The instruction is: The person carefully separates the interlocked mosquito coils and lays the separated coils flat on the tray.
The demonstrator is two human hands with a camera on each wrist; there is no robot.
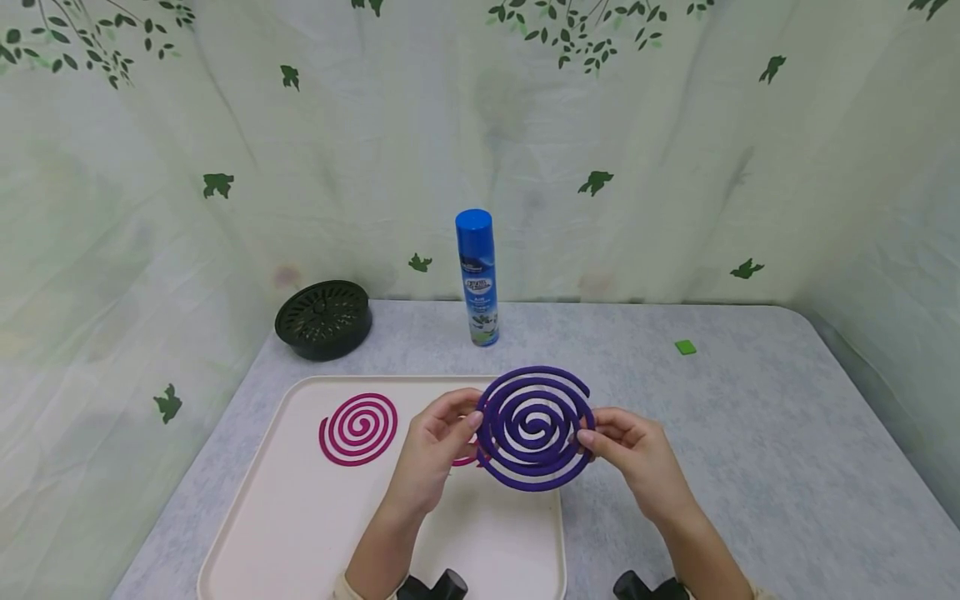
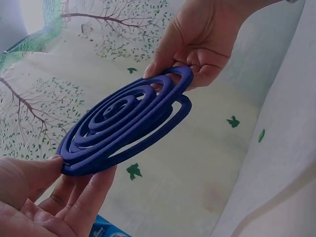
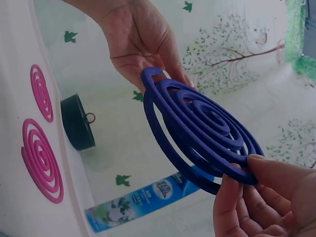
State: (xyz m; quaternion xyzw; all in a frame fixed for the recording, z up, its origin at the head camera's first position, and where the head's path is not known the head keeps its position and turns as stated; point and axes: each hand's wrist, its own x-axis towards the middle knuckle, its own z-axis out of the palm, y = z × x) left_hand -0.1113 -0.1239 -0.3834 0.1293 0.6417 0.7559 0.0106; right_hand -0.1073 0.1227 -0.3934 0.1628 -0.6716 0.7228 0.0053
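Both hands hold a dark purple mosquito coil [image 1: 536,427] up in front of me, over the tray's right edge. It looks like two spirals nested together, and the wrist views show the rings partly spread apart in depth. My left hand [image 1: 431,454] pinches its left rim between thumb and fingers. On the opposite rim, my right hand [image 1: 641,462] has the same kind of pinch. A pink coil [image 1: 362,427] lies flat on the tray [image 1: 300,533], left of the left hand. Another pink coil [image 1: 465,461] is mostly hidden behind that hand and the purple coil.
A blue spray can [image 1: 477,283] stands upright behind the tray. At the back left sits a round black holder [image 1: 324,321] with a slotted top. A small green square [image 1: 686,347] lies at the table's right rear. A leaf-printed curtain [image 1: 525,150] surrounds the table.
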